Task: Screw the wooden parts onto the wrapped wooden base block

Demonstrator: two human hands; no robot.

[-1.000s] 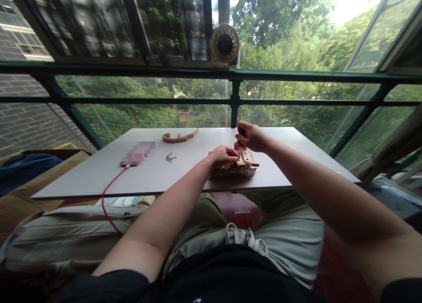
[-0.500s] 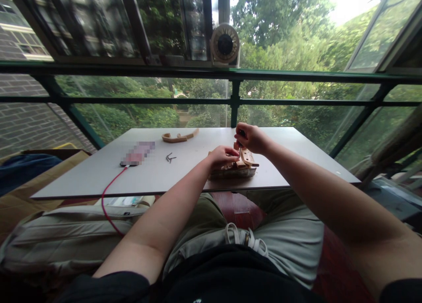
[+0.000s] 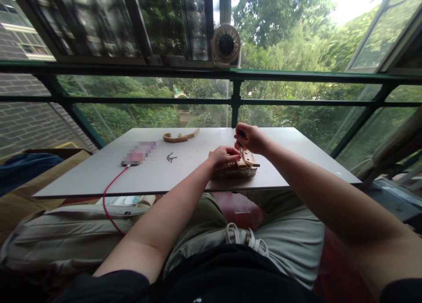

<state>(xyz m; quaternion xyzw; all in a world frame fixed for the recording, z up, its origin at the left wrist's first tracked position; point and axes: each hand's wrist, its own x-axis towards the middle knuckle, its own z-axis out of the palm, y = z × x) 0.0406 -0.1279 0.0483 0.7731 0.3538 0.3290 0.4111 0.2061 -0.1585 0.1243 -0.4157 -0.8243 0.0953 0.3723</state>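
Observation:
A small wooden model (image 3: pixel 242 166) made of light-coloured cut pieces sits near the front edge of the white table (image 3: pixel 290 171). My left hand (image 3: pixel 224 157) is closed on the model's left side and presses it down. My right hand (image 3: pixel 249 138) is closed round a dark-handled screwdriver (image 3: pixel 241 141), held upright with its tip down on the model's top. A curved wooden piece (image 3: pixel 180 136) lies at the far side of the table. Several small dark metal screws (image 3: pixel 170 157) lie in the table's middle.
A pink phone (image 3: pixel 138 153) with a red cable (image 3: pixel 110 202) lies on the table's left. A green metal railing (image 3: pixel 234 100) and a small round fan (image 3: pixel 226 44) stand behind the table. A cardboard box (image 3: pixel 20 197) is at the left, cushions below.

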